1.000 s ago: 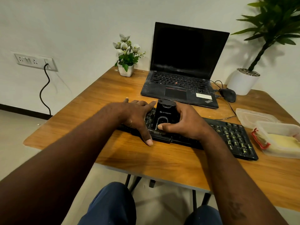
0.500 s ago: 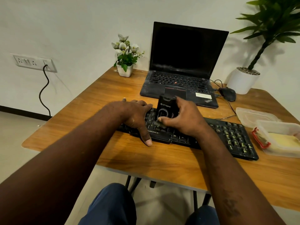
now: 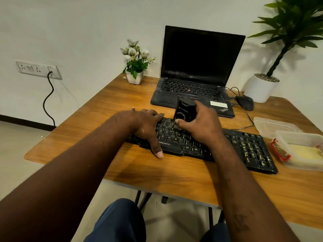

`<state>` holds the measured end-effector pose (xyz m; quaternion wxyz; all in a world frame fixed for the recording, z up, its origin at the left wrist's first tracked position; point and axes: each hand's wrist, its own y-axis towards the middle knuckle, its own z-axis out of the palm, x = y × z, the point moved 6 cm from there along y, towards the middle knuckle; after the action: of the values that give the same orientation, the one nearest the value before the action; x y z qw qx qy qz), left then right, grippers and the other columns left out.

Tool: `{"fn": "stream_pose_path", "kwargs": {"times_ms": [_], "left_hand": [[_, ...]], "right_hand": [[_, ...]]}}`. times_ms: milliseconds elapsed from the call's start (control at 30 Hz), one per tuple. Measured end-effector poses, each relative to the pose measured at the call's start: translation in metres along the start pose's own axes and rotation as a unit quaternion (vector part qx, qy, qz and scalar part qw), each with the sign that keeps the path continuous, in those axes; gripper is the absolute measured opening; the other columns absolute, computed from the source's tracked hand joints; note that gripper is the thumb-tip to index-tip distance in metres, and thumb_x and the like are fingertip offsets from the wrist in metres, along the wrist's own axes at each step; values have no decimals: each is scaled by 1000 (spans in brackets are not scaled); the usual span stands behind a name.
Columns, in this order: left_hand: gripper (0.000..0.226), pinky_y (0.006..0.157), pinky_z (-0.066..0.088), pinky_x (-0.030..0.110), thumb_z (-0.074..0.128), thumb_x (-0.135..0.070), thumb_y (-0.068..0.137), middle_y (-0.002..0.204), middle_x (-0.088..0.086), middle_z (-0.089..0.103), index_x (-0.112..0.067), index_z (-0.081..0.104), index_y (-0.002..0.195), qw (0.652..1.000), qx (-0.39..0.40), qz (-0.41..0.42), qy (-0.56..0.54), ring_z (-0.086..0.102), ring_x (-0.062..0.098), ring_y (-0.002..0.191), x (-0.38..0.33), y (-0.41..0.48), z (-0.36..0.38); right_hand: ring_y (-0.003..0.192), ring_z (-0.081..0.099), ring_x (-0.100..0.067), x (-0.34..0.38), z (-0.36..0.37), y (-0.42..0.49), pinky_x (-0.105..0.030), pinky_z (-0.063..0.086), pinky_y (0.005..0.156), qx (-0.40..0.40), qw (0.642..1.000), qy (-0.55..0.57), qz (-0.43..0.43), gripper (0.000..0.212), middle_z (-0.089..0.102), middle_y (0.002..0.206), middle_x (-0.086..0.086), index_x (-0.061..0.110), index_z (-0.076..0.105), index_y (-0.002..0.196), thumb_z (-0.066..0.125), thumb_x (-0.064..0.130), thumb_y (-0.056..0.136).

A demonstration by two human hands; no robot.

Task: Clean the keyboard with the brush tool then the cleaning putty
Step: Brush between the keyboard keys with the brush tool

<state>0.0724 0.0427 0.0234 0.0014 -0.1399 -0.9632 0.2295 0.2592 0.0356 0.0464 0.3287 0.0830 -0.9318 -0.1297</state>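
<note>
Looks like a small office or home workspace. Shown by a wooden desk against a plain white wall, bearing an open laptop, a separate black keyboard and a wired mouse. Dressed with a little flower pot and a tall potted plant; wall socket with a plugged-in cable alongside.

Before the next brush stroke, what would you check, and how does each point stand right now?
1. Brush tool gripped by the right hand: ok.
2. Left hand rests on the keyboard at its left end, steadying it: ok.
3. Bristles touching the keys: cannot tell, blurred and partly hidden by that hand.
4. Right half of the keyboard free of obstacles: ok.
5. Putty tub open, its lid set beside it: ok.
6. Dust left between keys: cannot tell.
</note>
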Motion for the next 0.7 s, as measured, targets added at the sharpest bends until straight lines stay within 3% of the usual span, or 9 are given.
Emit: {"fn": "stream_pose_path", "kwargs": {"times_ms": [67, 100, 200, 267, 300, 500, 567, 633, 700], "left_hand": [[164, 122, -6, 69, 74, -87, 33, 173, -7, -2, -36, -12, 163, 1000, 4, -1, -4, -1, 28, 159, 0, 1, 0], [164, 122, -5, 69, 75, -87, 33, 173, -7, -2, -36, -12, 163, 1000, 5, -1, -5, -1, 28, 159, 0, 1, 0], [164, 122, -3, 68, 77, -86, 35, 173, -6, -2, -36, -13, 162, 1000, 6, -3, -1, -1, 29, 159, 0, 3, 0], [168, 123, -2, 68, 74, -89, 28, 173, -7, -1, -37, -13, 162, 1000, 11, -4, 1, 0, 29, 159, 1, 5, 1], [171, 123, -1, 68, 71, -91, 23, 173, -8, 0, -38, -13, 162, 1000, 12, -4, 3, 1, 28, 159, 2, 7, 1], [175, 123, 5, 68, 72, -92, 20, 172, -11, -1, -38, -14, 162, 1000, 22, -3, -2, 2, 27, 158, 4, 11, 2], [174, 123, 4, 69, 72, -91, 21, 172, -10, -2, -38, -15, 162, 1000, 23, -2, 0, 2, 28, 158, 3, 10, 1], [173, 122, 3, 69, 73, -90, 22, 172, -9, -3, -37, -15, 162, 1000, 23, -3, 2, 1, 29, 158, 3, 10, 0], [172, 122, 3, 69, 74, -90, 24, 173, -8, -4, -37, -16, 161, 1000, 25, -5, 3, -1, 29, 159, 2, 9, 1]], "right_hand": [[107, 68, -17, -12, -15, 2, -40, 58, 94, -58, 997, -25, 37, 70, 71, 122, 3, 25, 56, 137, 88, 39, 76], [107, 67, -16, -16, -19, 0, -38, 59, 92, -57, 998, 2, 40, 70, 70, 122, 2, 24, 57, 137, 88, 36, 76], [102, 66, -5, -9, -13, -15, -22, 56, 83, 64, 991, 116, 2, 63, 68, 118, 9, 28, 57, 130, 89, 28, 76], [100, 68, -4, 1, -2, -30, -20, 58, 81, 161, 975, 153, -24, 58, 70, 112, 11, 36, 57, 120, 90, 26, 74], [100, 69, -3, 2, 1, -34, -22, 59, 82, 173, 974, 144, -38, 57, 71, 110, 11, 35, 59, 119, 91, 25, 73], [111, 68, -19, -24, -29, -5, -35, 59, 91, -11, 999, -37, 39, 74, 69, 125, 0, 22, 54, 140, 88, 38, 76], [110, 67, -16, -25, -34, -3, -34, 59, 91, -20, 998, -36, 37, 74, 69, 124, 3, 22, 54, 139, 88, 38, 76], [100, 65, -3, -18, -27, -10, -23, 57, 84, 55, 997, 43, 12, 67, 67, 117, 12, 24, 57, 134, 88, 32, 76], [95, 69, -3, -11, -15, -23, -20, 57, 78, 172, 978, 118, 1, 54, 69, 110, 12, 31, 59, 120, 89, 24, 76]]}}
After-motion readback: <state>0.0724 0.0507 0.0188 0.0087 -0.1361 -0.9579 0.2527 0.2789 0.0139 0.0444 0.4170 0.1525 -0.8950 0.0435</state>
